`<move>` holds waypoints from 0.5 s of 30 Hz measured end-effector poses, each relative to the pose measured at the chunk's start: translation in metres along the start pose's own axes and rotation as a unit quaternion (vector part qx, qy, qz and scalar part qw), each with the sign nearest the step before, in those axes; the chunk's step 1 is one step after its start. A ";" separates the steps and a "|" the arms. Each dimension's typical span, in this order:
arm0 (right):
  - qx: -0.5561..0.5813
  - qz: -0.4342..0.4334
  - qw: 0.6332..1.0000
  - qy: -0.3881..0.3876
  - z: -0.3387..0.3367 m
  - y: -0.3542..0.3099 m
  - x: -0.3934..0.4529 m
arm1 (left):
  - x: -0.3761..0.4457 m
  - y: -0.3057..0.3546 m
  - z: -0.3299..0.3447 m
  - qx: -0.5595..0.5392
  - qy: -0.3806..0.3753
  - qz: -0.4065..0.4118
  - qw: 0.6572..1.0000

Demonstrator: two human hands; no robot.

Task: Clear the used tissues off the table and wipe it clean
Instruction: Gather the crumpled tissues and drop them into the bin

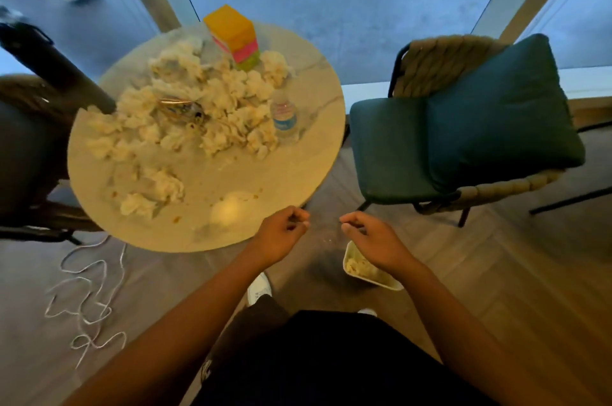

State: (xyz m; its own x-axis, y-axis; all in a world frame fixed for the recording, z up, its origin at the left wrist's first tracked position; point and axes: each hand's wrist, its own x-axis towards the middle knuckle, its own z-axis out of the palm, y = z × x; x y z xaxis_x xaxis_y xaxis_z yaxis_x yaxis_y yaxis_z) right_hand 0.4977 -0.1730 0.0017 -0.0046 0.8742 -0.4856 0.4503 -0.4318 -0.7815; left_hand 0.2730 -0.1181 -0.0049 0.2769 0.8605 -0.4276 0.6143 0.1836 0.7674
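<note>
Crowding round table [291,154], crumpled tissues [212,101], green chair [463,127] beside

We cannot tell whether the left hand [281,236] and right hand [371,240] pinch anything; their curled fingertips are blurred. Our right forearm hides part of the white bin [356,268] on the floor. The water bottle [284,119] label is too blurred to read. A dark chair [23,154] at far left is cut off by the edge.
</note>
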 end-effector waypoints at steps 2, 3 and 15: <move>-0.007 0.004 1.000 -0.006 0.011 -0.015 0.010 | 0.003 -0.010 -0.022 -0.002 0.012 0.005 1.000; -0.010 0.007 1.000 -0.010 0.018 -0.021 0.016 | 0.006 -0.016 -0.034 -0.007 0.020 0.008 1.000; 0.012 0.043 0.996 0.076 0.129 -0.108 0.084 | 0.099 -0.088 -0.201 0.119 0.074 0.122 0.983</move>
State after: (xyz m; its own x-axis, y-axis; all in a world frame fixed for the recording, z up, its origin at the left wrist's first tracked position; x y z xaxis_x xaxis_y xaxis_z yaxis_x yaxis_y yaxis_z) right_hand 0.3338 -0.0812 -0.0054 0.1696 0.8564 -0.4877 0.4224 -0.5103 -0.7491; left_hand 0.0981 0.0463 -0.0185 0.3371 0.9282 -0.1577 0.7032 -0.1368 0.6977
